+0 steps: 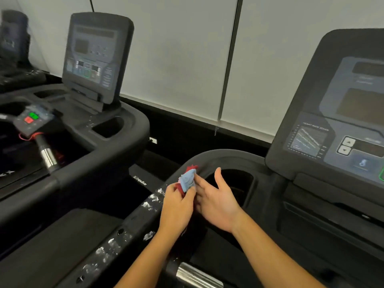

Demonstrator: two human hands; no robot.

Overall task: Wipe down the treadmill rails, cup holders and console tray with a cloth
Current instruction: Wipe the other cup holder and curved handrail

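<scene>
A bunched blue and red cloth is gripped by my left hand just above the treadmill's left rail. White smears dot that black rail along its length. My right hand is palm up with fingers straight, its fingertips touching the cloth. Both hands hover at the left edge of the cup holder, a dark recess in the console tray. The console screen rises at the right.
A second treadmill with its own console, cup holders and a stop button stands to the left, a narrow gap between the machines. A chrome handlebar grip lies near the bottom. White window blinds fill the back.
</scene>
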